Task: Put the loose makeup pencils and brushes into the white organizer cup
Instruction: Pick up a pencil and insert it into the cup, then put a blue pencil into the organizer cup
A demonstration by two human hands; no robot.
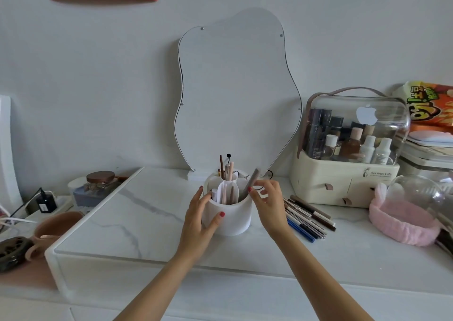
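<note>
I have the round white plastic organizer cup (228, 212) standing mid-table on the white marble-patterned top (137, 210), just in front of the wavy-edged mirror (235, 95). My left hand (201, 220) wraps its left wall, fingers spread wide with the thumb pressed on the near face, gripping nothing else; I judge that steadies the cup against tipping. My right hand (267, 200) pinches a grey-brown makeup pencil (250, 184) between its fingertips, tilted with its lower end already inside the cup's right compartment, so it can slide down. The row of loose dark and blue pencils (308, 217) lies just right of the cup, near that hand, not yet stowed.
</note>
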